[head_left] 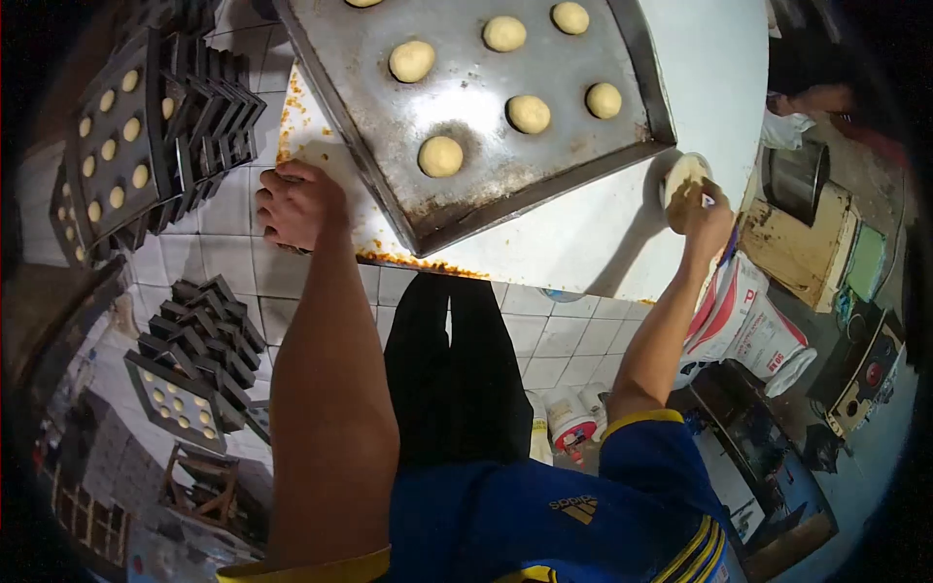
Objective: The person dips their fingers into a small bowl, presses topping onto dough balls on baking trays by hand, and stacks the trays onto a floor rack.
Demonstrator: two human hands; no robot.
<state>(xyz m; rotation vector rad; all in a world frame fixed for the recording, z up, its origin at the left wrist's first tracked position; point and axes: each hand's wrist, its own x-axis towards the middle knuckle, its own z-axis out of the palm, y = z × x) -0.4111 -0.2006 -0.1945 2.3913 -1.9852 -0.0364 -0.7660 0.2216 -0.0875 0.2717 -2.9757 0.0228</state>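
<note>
A dark metal baking tray (525,189) lies on the white table (544,255), with several round pale dough balls (440,156) spaced across it. At the table's near left corner, my left hand (303,202) is closed, its fingers curled over the table edge. My right hand (708,222) is at a small pale bowl (673,181) to the right of the tray. Its fingers are bent together over and into the bowl; whether they pinch something is hidden.
Stacked trays (209,121) with dough balls stand on the left, and a lower stack (175,403) sits on the tiled floor. At right are a red-and-white sack (748,325) and a dark pot (795,180). White buckets (569,418) stand below. Another person's hand (821,100) shows upper right.
</note>
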